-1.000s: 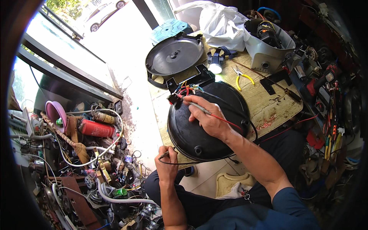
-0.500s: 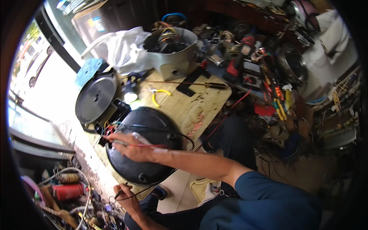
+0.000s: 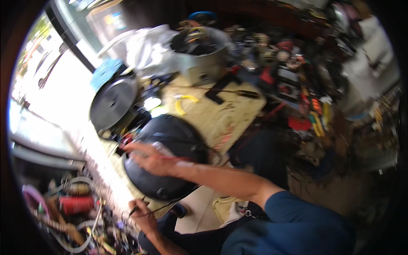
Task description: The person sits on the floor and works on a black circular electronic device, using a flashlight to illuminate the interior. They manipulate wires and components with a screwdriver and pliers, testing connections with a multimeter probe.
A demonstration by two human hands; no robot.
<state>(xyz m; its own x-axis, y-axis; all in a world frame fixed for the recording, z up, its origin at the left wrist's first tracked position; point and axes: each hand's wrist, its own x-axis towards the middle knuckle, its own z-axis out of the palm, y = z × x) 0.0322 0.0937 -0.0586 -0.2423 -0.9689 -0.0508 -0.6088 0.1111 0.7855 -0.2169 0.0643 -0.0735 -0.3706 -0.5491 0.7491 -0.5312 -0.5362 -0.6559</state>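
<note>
A black domed appliance shell (image 3: 180, 138) lies on the yellowish work board (image 3: 214, 121). Over the dome reaches my right hand (image 3: 151, 159), its fingers closed around a red test probe whose red lead trails back along the wrist. The fingertips are by coloured wires (image 3: 126, 139) at the shell's left edge; blur hides whether the probe tip touches them. Below the shell, beside the board's near edge, my left hand (image 3: 142, 213) is closed on a black test probe (image 3: 133, 210). A round dark metal heating plate (image 3: 114, 104) stands just beyond the wires.
A lit flashlight (image 3: 151, 101), yellow-handled pliers (image 3: 182, 104) and a screwdriver (image 3: 246, 94) lie on the board. Behind stand a grey appliance housing (image 3: 204, 66) and white plastic bag (image 3: 148, 51). A multimeter (image 3: 288, 87) sits among tools at right; clutter with a red cylinder (image 3: 76, 205) fills the lower left.
The whole view has shifted slightly and blurred. Both hands keep nearly the same places relative to the black shell, each still gripping its probe.
</note>
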